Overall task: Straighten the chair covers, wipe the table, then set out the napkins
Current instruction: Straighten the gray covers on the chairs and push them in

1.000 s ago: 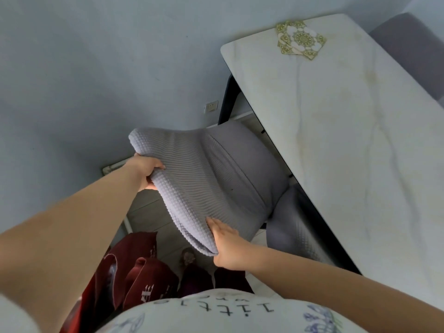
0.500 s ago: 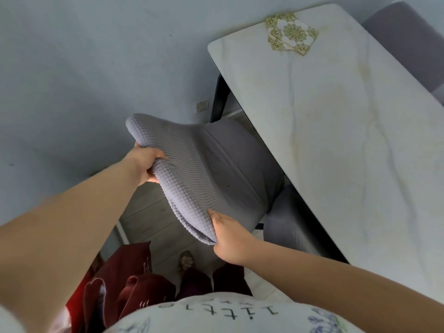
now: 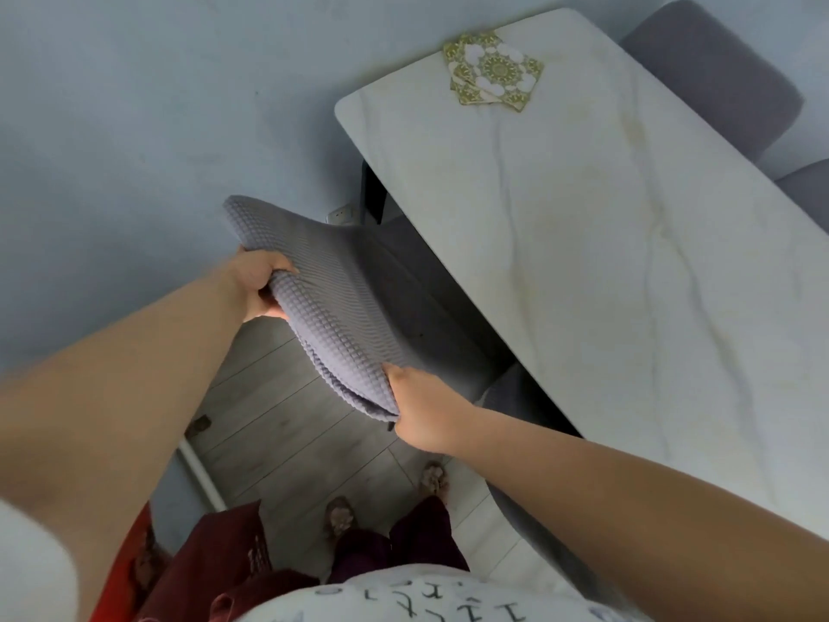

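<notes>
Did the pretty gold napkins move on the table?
No. The napkins still sit at the far end of the table, by the same edge. Only the camera view shifted.

- Chair cover [image 3: 332, 307]: grey waffle-knit cloth, matt.
- Table [image 3: 605, 244]: white marble-look top, smooth, faint sheen, grey veins.
- Napkins [image 3: 493, 71]: gold-and-white patterned, probably paper.
- Floor [image 3: 278, 424]: grey wood-look planks, matt.
- Wall [image 3: 134, 105]: pale blue, matt.
</notes>
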Demonstrator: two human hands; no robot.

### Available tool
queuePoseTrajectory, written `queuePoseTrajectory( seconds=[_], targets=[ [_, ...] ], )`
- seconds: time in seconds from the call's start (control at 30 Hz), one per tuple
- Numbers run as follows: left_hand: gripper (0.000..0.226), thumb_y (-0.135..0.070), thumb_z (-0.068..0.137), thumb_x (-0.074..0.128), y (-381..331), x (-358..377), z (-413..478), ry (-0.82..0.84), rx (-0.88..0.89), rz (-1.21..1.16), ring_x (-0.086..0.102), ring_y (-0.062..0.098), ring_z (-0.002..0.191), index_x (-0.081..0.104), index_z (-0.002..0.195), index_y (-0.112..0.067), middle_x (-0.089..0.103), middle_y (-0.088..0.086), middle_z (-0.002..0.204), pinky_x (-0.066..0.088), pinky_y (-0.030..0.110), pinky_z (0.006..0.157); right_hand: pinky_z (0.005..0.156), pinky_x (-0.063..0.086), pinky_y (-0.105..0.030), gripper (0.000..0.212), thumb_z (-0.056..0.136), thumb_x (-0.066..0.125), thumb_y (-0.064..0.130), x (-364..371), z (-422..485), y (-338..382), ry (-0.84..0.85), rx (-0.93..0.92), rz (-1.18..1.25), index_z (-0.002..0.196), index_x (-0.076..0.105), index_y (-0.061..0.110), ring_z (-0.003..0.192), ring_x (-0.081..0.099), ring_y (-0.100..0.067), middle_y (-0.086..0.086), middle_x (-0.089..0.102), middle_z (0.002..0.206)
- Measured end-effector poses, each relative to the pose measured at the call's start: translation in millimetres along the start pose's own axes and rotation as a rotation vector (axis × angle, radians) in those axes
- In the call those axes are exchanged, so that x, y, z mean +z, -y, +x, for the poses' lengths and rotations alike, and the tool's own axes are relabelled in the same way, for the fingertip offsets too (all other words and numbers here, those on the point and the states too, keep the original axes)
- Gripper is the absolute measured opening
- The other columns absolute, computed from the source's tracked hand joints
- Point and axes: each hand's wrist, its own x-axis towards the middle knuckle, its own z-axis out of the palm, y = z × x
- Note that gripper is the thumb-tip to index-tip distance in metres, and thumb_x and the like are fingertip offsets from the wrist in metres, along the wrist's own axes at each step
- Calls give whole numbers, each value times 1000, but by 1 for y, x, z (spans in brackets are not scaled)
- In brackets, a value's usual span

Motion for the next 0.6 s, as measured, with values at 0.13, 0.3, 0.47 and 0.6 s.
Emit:
queuePoseTrajectory(
  seconds=[0.13, 0.3, 0.47, 0.6],
  targets=[
    [70, 15, 82, 51, -3, 32, 20, 20, 8, -6, 59, 37, 96, 34, 139, -22, 51, 15, 127, 51, 64, 77, 81, 54, -41, 46, 80, 61, 3, -13, 6, -25, -7, 53, 2, 123, 47, 13, 93, 62, -26, -7, 62, 107],
    [78, 15, 82, 51, -15, 68, 35, 25, 36, 27, 59, 36, 90, 30, 142, -30, 49, 14, 123, 53, 61, 71, 83, 52, -41, 49, 80, 59, 2, -30, 14, -45, -38, 93, 24, 126, 47, 13, 97, 62, -28, -9, 63, 111],
    [73, 14, 81, 53, -21, 87, 41, 18, 22, 43, 61, 38, 95, 32, 141, -22, 51, 14, 127, 54, 60, 66, 79, 52, -42, 51, 78, 58, 2, -43, 13, -63, -61, 84, 40, 127, 48, 13, 93, 63, -28, -9, 64, 107],
    [76, 14, 81, 53, -15, 95, 38, 12, 30, 20, 60, 37, 93, 30, 141, -26, 50, 14, 125, 53, 61, 73, 79, 52, -43, 53, 77, 56, 0, -46, 9, -72, -63, 67, 58, 128, 48, 14, 92, 63, -26, -8, 64, 108]
  ],
)
